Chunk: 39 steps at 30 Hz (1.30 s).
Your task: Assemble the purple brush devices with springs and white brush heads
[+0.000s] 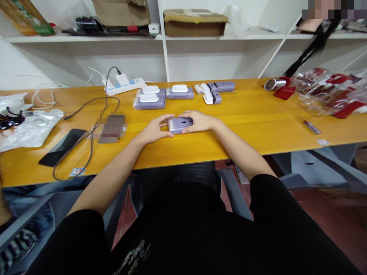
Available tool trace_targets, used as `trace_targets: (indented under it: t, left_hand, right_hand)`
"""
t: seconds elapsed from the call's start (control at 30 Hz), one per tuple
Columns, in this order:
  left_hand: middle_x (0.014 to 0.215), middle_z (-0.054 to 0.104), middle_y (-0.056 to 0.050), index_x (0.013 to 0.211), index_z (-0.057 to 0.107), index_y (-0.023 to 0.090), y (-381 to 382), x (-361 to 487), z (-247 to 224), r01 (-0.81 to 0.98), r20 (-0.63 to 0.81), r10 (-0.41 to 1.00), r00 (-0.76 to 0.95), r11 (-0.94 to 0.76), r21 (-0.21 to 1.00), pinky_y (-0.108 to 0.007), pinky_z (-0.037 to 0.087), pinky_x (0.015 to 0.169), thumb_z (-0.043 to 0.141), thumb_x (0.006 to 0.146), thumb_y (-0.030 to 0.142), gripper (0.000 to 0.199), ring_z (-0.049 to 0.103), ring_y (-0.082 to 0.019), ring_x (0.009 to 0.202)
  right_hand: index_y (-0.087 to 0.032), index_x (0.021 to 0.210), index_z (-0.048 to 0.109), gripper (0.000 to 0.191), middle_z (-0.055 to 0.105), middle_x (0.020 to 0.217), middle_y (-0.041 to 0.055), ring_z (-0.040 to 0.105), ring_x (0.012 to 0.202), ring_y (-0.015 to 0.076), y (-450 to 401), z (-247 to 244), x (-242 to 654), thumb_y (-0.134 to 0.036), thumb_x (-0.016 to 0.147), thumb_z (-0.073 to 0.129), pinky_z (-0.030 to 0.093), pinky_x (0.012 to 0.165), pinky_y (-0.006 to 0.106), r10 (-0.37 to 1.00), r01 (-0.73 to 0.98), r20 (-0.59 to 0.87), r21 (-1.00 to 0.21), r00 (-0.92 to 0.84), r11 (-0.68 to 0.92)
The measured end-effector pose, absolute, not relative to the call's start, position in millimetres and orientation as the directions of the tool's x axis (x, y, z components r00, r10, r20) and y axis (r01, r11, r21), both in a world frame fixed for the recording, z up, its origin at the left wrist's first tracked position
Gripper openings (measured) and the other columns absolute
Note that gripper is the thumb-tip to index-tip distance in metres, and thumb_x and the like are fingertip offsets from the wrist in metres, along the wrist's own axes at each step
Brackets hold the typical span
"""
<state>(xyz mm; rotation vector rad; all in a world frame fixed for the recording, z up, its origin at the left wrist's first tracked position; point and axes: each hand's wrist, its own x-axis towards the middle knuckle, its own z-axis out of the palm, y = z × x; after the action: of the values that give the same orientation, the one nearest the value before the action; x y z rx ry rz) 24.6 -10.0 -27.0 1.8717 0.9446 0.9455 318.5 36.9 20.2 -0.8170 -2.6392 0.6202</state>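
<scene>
Cupping a lilac plastic device from both ends, left hand and right hand with fingers curled snugly around it, steadying it on the counter (close to the body, for control), near matching units.

One left hand, one right hand, one lilac device between them.
Three white-topped lilac devices on the desk, plus one power strip and one phone; two cardboard boxes on the shelf above.
</scene>
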Motion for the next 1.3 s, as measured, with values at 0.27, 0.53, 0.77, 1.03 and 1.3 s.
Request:
trace_targets:
  t: [0.27, 0.53, 0.77, 1.03, 1.3]
  left_hand:
    - [0.176, 0.060, -0.016, 0.162, 0.064, 0.029, -13.4, 24.0, -25.7, 0.256, 0.287, 0.827, 0.483, -0.447, 0.857, -0.068, 0.045, 0.139, 0.098, 0.082, 0.050, 0.090, 0.056, -0.042, 0.166]
    - [0.176, 0.058, -0.019, 0.167, 0.059, 0.026, -8.1, 22.7, -23.6, 0.375, 0.313, 0.804, 0.506, -0.531, 0.759, -0.067, 0.047, 0.135, 0.099, 0.081, 0.061, 0.100, 0.058, -0.045, 0.161]
    - [0.171, 0.063, -0.016, 0.165, 0.061, 0.030, -8.0, 23.0, -22.4, 0.515, 0.302, 0.820, 0.486, -0.548, 0.659, -0.071, 0.036, 0.137, 0.106, 0.071, 0.062, 0.109, 0.055, -0.050, 0.159]
    - [0.170, 0.063, -0.012, 0.162, 0.062, 0.033, -9.4, 11.7, -16.0, 0.559, 0.270, 0.843, 0.465, -0.517, 0.649, -0.067, 0.037, 0.138, 0.102, 0.076, 0.055, 0.097, 0.055, -0.046, 0.159]
    - [0.168, 0.064, -0.014, 0.161, 0.062, 0.029, -3.2, -1.8, -17.0, 0.602, 0.249, 0.873, 0.420, -0.473, 0.644, -0.068, 0.039, 0.138, 0.103, 0.073, 0.051, 0.099, 0.055, -0.047, 0.159]
  right_hand:
    - [-0.016, 0.156, 0.074, 0.088, 0.080, 0.142, 0.0185, 0.077, 0.124, 0.0388, 34.4, 22.2, 315.9, -0.067, 0.086, 0.091, 0.060, 0.114, 0.055, 0.612, 0.486, 0.155, -0.473, -0.775, 0.735]
    - [-0.022, 0.170, 0.064, 0.109, 0.070, 0.167, 0.0180, 0.067, 0.153, 0.0442, 31.7, 14.7, 309.5, -0.067, 0.078, 0.101, 0.049, 0.135, 0.060, 0.658, 0.471, 0.197, -0.555, -0.727, 0.686]
    - [-0.023, 0.184, 0.043, 0.130, 0.066, 0.170, 0.0206, 0.065, 0.156, 0.0436, 30.7, 2.2, 293.3, -0.077, 0.078, 0.099, 0.047, 0.137, 0.062, 0.648, 0.358, 0.258, -0.661, -0.717, 0.659]
    - [-0.027, 0.173, 0.057, 0.078, 0.063, 0.172, 0.0158, 0.060, 0.158, 0.0425, 73.6, 16.2, 342.4, -0.072, 0.109, 0.061, 0.042, 0.138, 0.067, 0.802, 0.607, 0.455, -0.528, -0.388, 0.594]
    - [-0.014, 0.164, 0.061, 0.061, 0.057, 0.170, 0.0267, 0.048, 0.160, 0.0493, 109.7, 8.6, 411.1, -0.044, 0.110, 0.059, 0.038, 0.134, 0.076, 0.907, 0.915, 0.421, -0.375, 0.025, 0.149]
